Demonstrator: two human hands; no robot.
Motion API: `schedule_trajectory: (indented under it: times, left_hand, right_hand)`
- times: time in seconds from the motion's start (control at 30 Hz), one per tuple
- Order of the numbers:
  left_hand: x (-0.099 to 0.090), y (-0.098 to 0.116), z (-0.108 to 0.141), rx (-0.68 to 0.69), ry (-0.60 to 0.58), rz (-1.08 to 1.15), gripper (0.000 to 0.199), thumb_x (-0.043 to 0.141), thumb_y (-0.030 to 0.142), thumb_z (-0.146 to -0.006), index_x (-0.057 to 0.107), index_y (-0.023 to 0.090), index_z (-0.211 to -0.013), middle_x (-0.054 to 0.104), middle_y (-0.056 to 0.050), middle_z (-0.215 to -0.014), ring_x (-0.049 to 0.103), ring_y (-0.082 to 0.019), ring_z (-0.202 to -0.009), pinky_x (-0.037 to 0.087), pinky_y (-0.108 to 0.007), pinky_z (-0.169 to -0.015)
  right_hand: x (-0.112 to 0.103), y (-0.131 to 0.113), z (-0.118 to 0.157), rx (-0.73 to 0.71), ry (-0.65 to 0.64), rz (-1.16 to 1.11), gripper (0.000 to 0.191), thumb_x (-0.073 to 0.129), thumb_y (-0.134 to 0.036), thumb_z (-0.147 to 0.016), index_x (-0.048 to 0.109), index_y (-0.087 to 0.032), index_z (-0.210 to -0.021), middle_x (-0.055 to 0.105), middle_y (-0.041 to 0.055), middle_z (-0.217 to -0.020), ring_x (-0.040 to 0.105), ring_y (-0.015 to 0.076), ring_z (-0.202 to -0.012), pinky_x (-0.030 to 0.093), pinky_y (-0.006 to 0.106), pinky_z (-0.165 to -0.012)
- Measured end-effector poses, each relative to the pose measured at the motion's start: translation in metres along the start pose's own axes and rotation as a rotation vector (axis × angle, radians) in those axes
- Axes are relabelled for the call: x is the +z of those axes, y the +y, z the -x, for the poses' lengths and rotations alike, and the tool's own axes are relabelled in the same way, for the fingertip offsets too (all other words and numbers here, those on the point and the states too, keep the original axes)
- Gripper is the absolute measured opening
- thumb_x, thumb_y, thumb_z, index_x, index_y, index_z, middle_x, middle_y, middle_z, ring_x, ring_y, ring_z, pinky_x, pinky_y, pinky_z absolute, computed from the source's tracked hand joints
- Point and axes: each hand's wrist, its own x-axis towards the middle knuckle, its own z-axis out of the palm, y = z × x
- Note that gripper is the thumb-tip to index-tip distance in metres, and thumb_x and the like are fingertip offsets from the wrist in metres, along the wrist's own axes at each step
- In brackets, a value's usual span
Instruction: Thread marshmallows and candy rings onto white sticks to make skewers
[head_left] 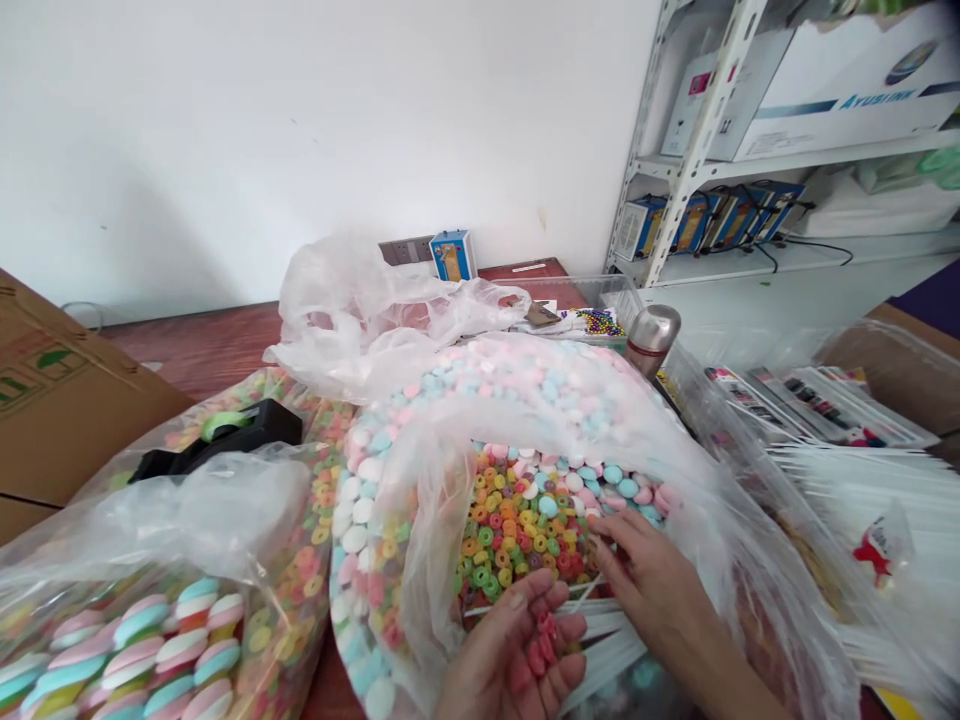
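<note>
Left hand: the left hand (510, 652) lies palm up at bottom centre, loosely cupped, with a few pink candy pieces (545, 645) held against the palm and fingers.

Right hand: the right hand (646, 572) reaches in from the lower right, back upward and fingers extended and slightly apart. Its fingertips (604, 524) touch the edge of the candy; whether they have hold of a piece cannot be told.

Candy: a heap of fruit-ring candies (519, 530) fills the mouth of a clear plastic bag (420, 520), just up and left of the right hand, which is the nearer hand. The heap runs widest from left to right across the mouth. Pastel candy discs (525, 395) spread up and away from it toward the upper centre.

Beside the hands: white sticks (604, 640) lie just below the heap, between the two hands.

Rest: a black tape dispenser (217, 438) sits at left on a bag of twisted marshmallows (142, 650). A steel flask (651, 340) stands at upper centre right, a cardboard box (52, 390) at left, and metal shelving (694, 130) at upper right, beyond the wooden worktop (202, 345).
</note>
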Motion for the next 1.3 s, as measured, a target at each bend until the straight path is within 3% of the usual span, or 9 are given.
schedule_trajectory:
  times: [0.13,0.23,0.47,0.63,0.8,0.9,1.03,1.17,1.3]
  left_hand:
    - [-0.002,0.004,0.003,0.050,0.000,0.032,0.030,0.074,0.018,-0.082,0.070,0.009,-0.111,0.073,-0.015,-0.109,0.074,-0.025,-0.088,0.060,-0.034,-0.078]
    - [-0.004,0.006,0.004,0.073,0.016,0.051,0.034,0.072,0.016,-0.084,0.066,0.009,-0.116,0.073,-0.015,-0.110,0.074,-0.025,-0.088,0.060,-0.035,-0.079]
    - [-0.007,0.015,0.007,0.099,0.000,0.063,0.036,0.065,0.012,-0.088,0.061,0.008,-0.124,0.073,-0.015,-0.106,0.074,-0.023,-0.082,0.062,-0.033,-0.075]
    - [-0.006,0.037,0.018,0.305,0.043,0.045,0.036,0.055,0.007,-0.091,0.061,0.010,-0.126,0.073,-0.014,-0.104,0.074,-0.019,-0.080,0.062,-0.030,-0.073]
    - [-0.004,0.055,0.028,0.472,0.127,0.037,0.035,0.050,0.006,-0.092,0.062,0.007,-0.125,0.072,-0.018,-0.109,0.073,-0.019,-0.080,0.063,-0.030,-0.072]
    - [-0.003,0.064,0.032,0.561,0.153,0.058,0.036,0.046,0.006,-0.093,0.062,0.009,-0.126,0.071,-0.018,-0.113,0.073,-0.019,-0.081,0.064,-0.029,-0.070]
    - [-0.002,0.073,0.038,0.602,0.174,0.087,0.033,0.043,0.009,-0.095,0.065,0.010,-0.120,0.070,-0.021,-0.115,0.073,-0.019,-0.078,0.064,-0.031,-0.068]
    - [-0.002,0.082,0.038,0.689,0.180,0.122,0.026,0.045,0.009,-0.094,0.067,0.012,-0.107,0.072,-0.017,-0.105,0.072,-0.020,-0.080,0.064,-0.031,-0.068]
    - [-0.006,0.095,0.036,0.761,0.193,0.181,0.021,0.046,0.007,-0.092,0.066,0.013,-0.096,0.072,-0.013,-0.095,0.072,-0.019,-0.080,0.063,-0.028,-0.067]
  right_hand:
    - [0.009,0.007,-0.019,0.007,-0.052,0.118,0.019,0.047,-0.018,-0.094,0.064,-0.023,-0.102,0.063,0.0064,-0.100,0.060,0.0250,-0.090,0.044,0.037,-0.077]
    - [0.013,0.001,-0.018,-0.020,0.004,0.145,0.020,0.048,-0.017,-0.094,0.064,-0.023,-0.103,0.062,0.0064,-0.098,0.058,0.0242,-0.088,0.041,0.036,-0.076]
    - [0.017,-0.022,0.000,-0.278,0.053,0.207,0.032,0.058,-0.014,-0.086,0.067,-0.031,-0.112,0.062,0.0031,-0.087,0.055,0.0232,-0.082,0.033,0.038,-0.077]
    - [0.010,-0.016,0.010,-0.281,-0.032,0.191,0.032,0.054,-0.010,-0.085,0.068,-0.029,-0.106,0.062,0.0042,-0.088,0.056,0.0223,-0.081,0.034,0.038,-0.077]
    - [0.001,-0.004,0.008,-0.248,-0.133,0.135,0.040,0.052,-0.009,-0.084,0.064,-0.031,-0.116,0.062,0.0044,-0.097,0.057,0.0223,-0.084,0.038,0.037,-0.076]
    - [-0.003,-0.007,-0.001,-0.192,-0.128,0.138,0.032,0.047,-0.013,-0.091,0.065,-0.027,-0.113,0.061,0.0060,-0.096,0.058,0.0230,-0.084,0.040,0.039,-0.076]
    - [0.002,-0.036,-0.018,-0.214,-0.103,0.101,0.028,0.046,-0.018,-0.094,0.065,-0.024,-0.113,0.060,0.0078,-0.099,0.057,0.0244,-0.088,0.043,0.041,-0.078]
    - [0.019,-0.082,-0.039,-0.388,-0.118,0.042,0.034,0.057,-0.019,-0.089,0.059,-0.026,-0.123,0.057,0.0092,-0.126,0.051,0.0292,-0.112,0.041,0.046,-0.094]
    - [0.030,-0.098,-0.053,-0.471,-0.159,0.013,0.019,0.061,-0.023,-0.088,0.066,-0.027,-0.107,0.062,0.0055,-0.115,0.053,0.0266,-0.107,0.041,0.044,-0.095]
